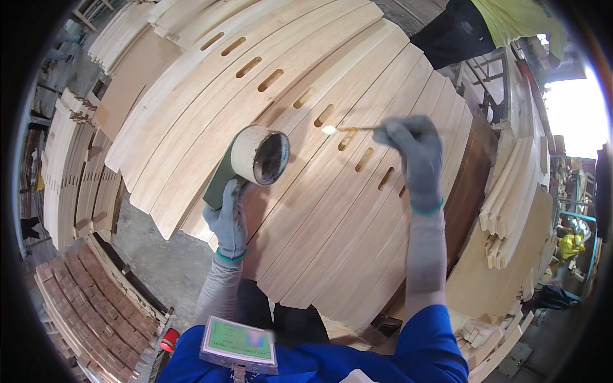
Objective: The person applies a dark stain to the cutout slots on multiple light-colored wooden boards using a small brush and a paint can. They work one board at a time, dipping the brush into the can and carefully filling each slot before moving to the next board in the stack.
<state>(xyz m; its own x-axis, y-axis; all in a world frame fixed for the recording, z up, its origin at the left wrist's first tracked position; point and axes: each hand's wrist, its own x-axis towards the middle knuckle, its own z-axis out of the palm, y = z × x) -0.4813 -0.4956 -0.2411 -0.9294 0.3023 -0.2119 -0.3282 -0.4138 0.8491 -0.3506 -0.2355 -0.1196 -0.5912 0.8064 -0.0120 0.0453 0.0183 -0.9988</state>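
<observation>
Stick (365,129), 1, thin, pale-tipped: pinched between the thumb and fingers of the right hand (415,140), grey-gloved, and pointing left from it, nearly level. Tip lies between 2 neighbouring slots; contact with the wood cannot be told. Slot (345,142), 1 of a row: just left of the right hand, beside the tip; its long axis slants from upper right to lower left, so the stick meets that line at an angle. Of the 2 hands, the right is nearer. Cup (244,153), 1, whitish outside, dark-stained within: just beyond the left hand (227,220), mouth turned toward the right hand. Left hand, grey-gloved, is curled around the cup's lower side, some fingers hidden. Boards (300,223), pale, many, side by side: beneath the 2 hands, running with the slots. Brown blocks (96,293), stacked: well apart from the left hand, on its near left. Co-worker (511,25), 1, yellow top, dark lower clothing: beyond the right hand, to its right.
</observation>
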